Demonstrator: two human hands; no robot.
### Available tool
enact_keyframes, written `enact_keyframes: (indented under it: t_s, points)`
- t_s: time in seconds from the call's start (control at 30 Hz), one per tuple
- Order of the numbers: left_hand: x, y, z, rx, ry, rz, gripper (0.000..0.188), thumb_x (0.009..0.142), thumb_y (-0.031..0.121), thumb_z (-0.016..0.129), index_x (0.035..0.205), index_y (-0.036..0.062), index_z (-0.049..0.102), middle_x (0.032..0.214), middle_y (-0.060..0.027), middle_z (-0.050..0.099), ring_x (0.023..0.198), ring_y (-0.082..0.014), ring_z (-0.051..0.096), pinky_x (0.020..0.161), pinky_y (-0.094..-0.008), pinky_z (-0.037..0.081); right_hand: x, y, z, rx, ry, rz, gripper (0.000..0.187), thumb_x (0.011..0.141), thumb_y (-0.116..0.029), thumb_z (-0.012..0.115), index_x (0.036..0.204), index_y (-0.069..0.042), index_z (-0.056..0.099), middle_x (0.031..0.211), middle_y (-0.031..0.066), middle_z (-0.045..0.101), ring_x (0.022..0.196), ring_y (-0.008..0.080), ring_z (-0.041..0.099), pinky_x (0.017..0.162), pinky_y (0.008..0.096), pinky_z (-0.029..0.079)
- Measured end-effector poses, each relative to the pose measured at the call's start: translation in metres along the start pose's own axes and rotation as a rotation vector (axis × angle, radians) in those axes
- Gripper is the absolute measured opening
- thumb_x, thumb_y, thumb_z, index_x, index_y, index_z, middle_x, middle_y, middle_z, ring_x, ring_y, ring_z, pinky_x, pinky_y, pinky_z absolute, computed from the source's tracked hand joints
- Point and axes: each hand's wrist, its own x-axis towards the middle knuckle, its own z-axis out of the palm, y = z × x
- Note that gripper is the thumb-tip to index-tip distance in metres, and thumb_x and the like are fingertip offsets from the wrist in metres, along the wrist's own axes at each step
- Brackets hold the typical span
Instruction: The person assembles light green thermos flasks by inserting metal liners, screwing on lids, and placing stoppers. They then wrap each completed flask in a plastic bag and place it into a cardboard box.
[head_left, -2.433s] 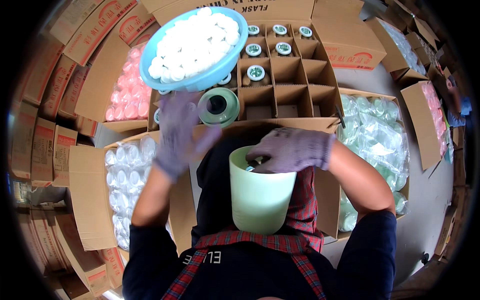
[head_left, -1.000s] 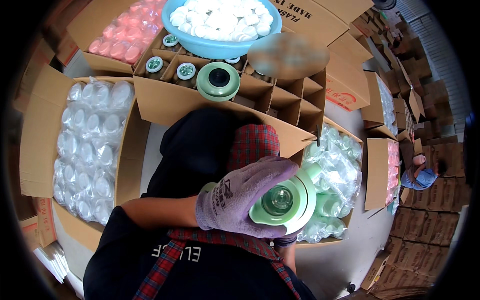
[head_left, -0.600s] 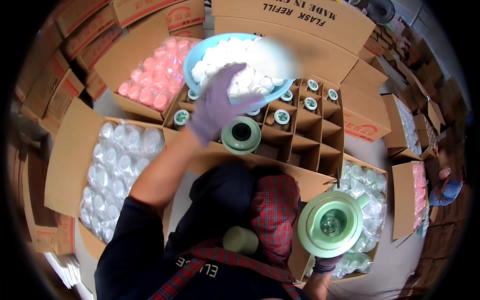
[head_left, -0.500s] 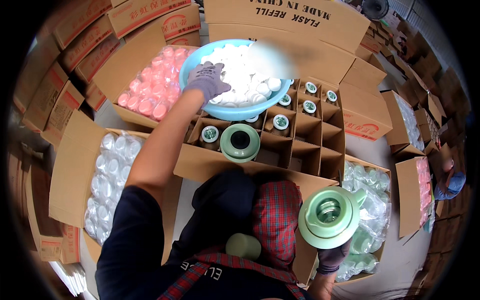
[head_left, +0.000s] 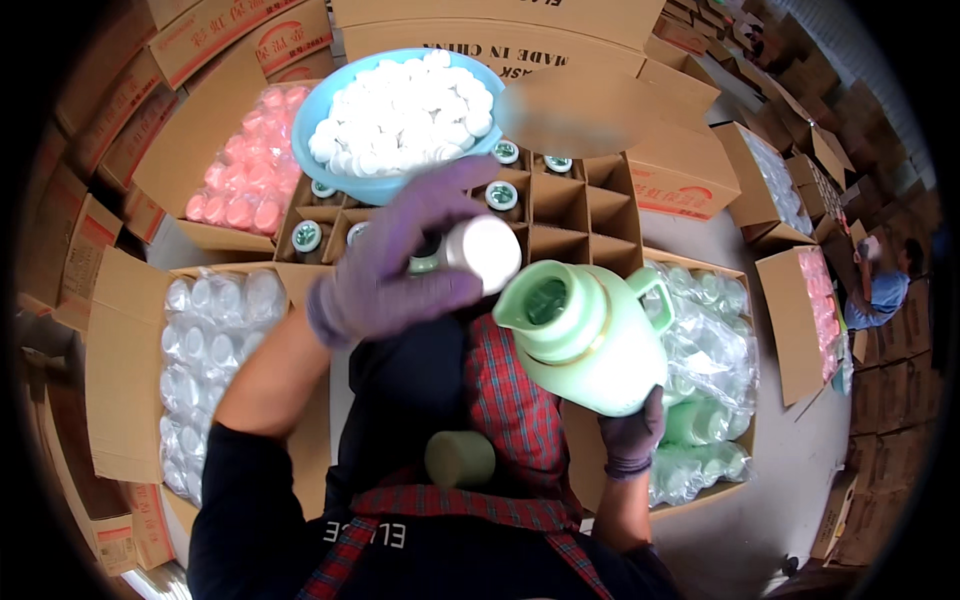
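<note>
My gloved left hand [head_left: 395,265] is closed around a white stopper [head_left: 490,252], just left of the jug's mouth and apart from it. My gloved right hand [head_left: 634,432] supports a light green vacuum jug [head_left: 605,345] from below. The jug tilts, its open spout toward the stopper and its handle on the right. Beyond my left hand, a light blue basin [head_left: 312,165] holds many white stoppers [head_left: 400,115]. It rests on a divided carton [head_left: 610,225] with several silvery-green flask necks with white rims in its cells. A green part shows behind my left fingers, mostly hidden.
An open carton of pink wrapped parts [head_left: 250,160] stands at far left, one of clear-wrapped parts [head_left: 215,350] nearer. At right is a carton of wrapped green parts [head_left: 705,425]. A dull green cylinder [head_left: 460,458] lies at my lap. Another person [head_left: 885,290] is far right.
My left hand has come out of the basin with a white stopper, toward me and right. My right hand has raised and tilted the jug, bringing it leftward. The view has shifted too.
</note>
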Motion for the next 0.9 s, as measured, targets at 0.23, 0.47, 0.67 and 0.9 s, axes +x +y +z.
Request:
enact_keyframes:
  t_s: [0.23,0.47,0.67,0.9]
  points:
    - [-0.045,0.011,0.081,-0.108,0.364,0.083,0.052,0.074,0.013,0.085,0.117,0.0036,0.057,0.123,-0.0137,0.063,0.112,-0.0295,0.060,0.096,-0.0411,0.048,-0.022,0.012,-0.002,-0.166,-0.058,-0.023,0.062,0.100,-0.045,0.046,0.148,-0.006,0.040,0.148,0.0152,0.046,0.135,0.0308,0.048,0.110,0.0456,0.040]
    - [-0.060,0.061,0.075,0.623,0.158,-0.016,0.043,0.084,0.028,0.071,0.120,0.0045,0.063,0.129,-0.0139,0.062,0.117,-0.0348,0.059,0.096,-0.0446,0.047,-0.040,0.015,-0.006,-1.084,0.070,-0.681,0.048,0.081,-0.008,0.076,0.125,-0.002,0.056,0.117,0.0165,0.065,0.103,0.0300,0.066,0.088,0.0379,0.052]
    - [-0.075,0.060,0.094,0.601,0.440,-0.080,0.035,0.084,0.020,0.072,0.113,0.0004,0.068,0.120,-0.0166,0.069,0.105,-0.0355,0.067,0.093,-0.0443,0.051,-0.053,0.019,-0.002,-1.378,0.011,-0.608,0.048,0.098,-0.023,0.062,0.137,0.003,0.048,0.135,0.0171,0.059,0.118,0.0236,0.061,0.099,0.0359,0.050]
    - [-0.061,0.057,0.102,0.457,0.646,0.026,0.035,0.074,0.009,0.080,0.107,-0.0003,0.071,0.111,-0.0152,0.071,0.097,-0.0336,0.068,0.086,-0.0415,0.054,-0.045,0.035,0.021,-0.440,0.071,-0.214,0.066,0.102,-0.050,0.046,0.147,-0.002,0.040,0.148,0.0145,0.047,0.135,0.0274,0.047,0.110,0.0461,0.040]
